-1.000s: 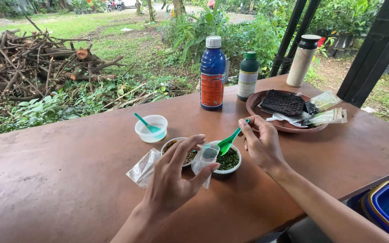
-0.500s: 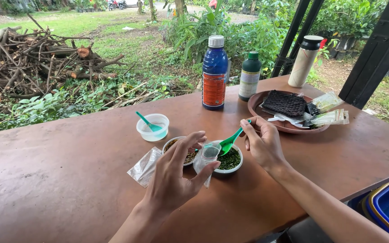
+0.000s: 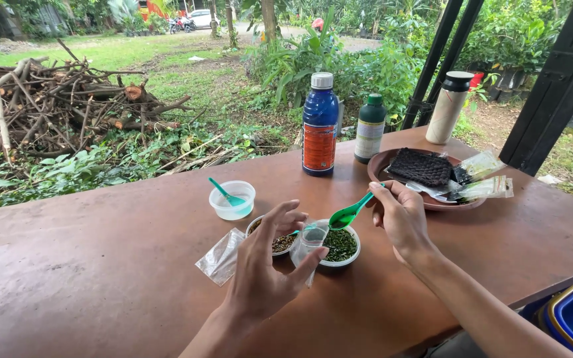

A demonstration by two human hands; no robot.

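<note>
Empty bag (image 3: 220, 256): a clear plastic bag is lying flat on the tabletop (image 3: 87, 265), near left of the bowls. Risk: being this light, it is likely to slide or lift in any draught outdoors.
Small cup (image 3: 233, 200): a translucent cup is sitting left of centre with a teal spoon (image 3: 225, 192) leaning in it. Well apart from both hands, so knock risk is looking low.
Left hand (image 3: 264, 272): it is pinching a small clear packet (image 3: 308, 242) between thumb and fingers, other fingers spread, just over the gap between the two bowls. Risk: the packet mouth is soft and narrow; if the pinch is collapsing it, grains would be missing the opening.
Brown bowl (image 3: 280, 242): a bowl of brownish grains is partly hidden under the left hand. Risk: the heel of the hand could be tipping its rim.
Green bowl (image 3: 341, 244): a white bowl of dark green granules is sitting touching or just beside the brown bowl; cannot tell which. Risk: spilt granules mixing across.
Green spoon (image 3: 349, 213): its bowl is hovering above the green bowl, near the packet. Whether it is loaded is unclear.
Right hand (image 3: 400, 215): it is closed on the spoon handle in a fingertip grip. Risk: a tilt would be scattering granules on the tabletop.
Bottles: a blue bottle (image 3: 319, 126) and a green bottle (image 3: 370, 129) are standing far centre, capped.
Plate (image 3: 382, 167): a brown plate is carrying a dark mesh piece and clear packets at far right; a loose packet is overhanging its rim and could be slipping off.
</note>
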